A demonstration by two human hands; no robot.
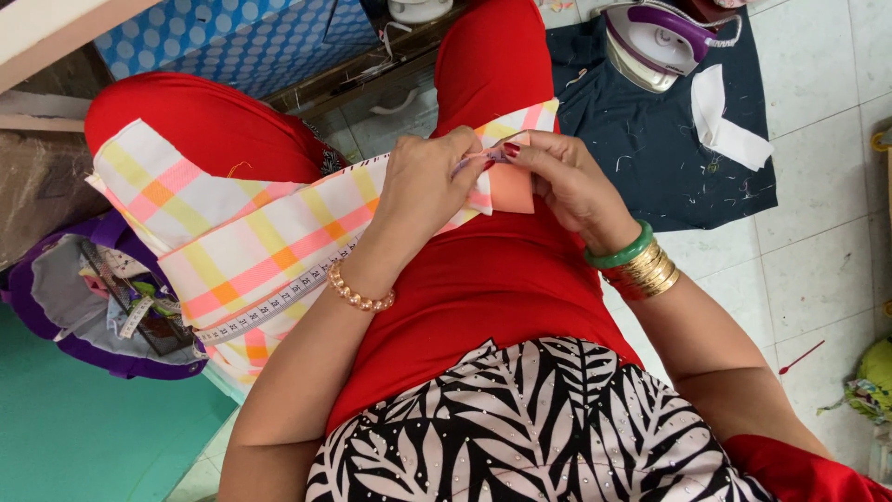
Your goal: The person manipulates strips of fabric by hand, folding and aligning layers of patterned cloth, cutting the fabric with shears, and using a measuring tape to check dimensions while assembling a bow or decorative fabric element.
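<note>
Left hand [429, 184] closed around the edge of checked cloth [269, 237] spread over red-clad knees, right hand [569, 181] pinching the cloth's folded corner beside it, tape measure [279, 302] along the cloth, iron [655, 35] on dark mat [650, 149] on the floor

Bright, even daylight-type light on my feed, no harsh shadows. Mild glare on the white floor tiles [818, 270] top right. Centre is sharp; slight wide-angle stretch at the edges, lower frame a bit soft.
</note>
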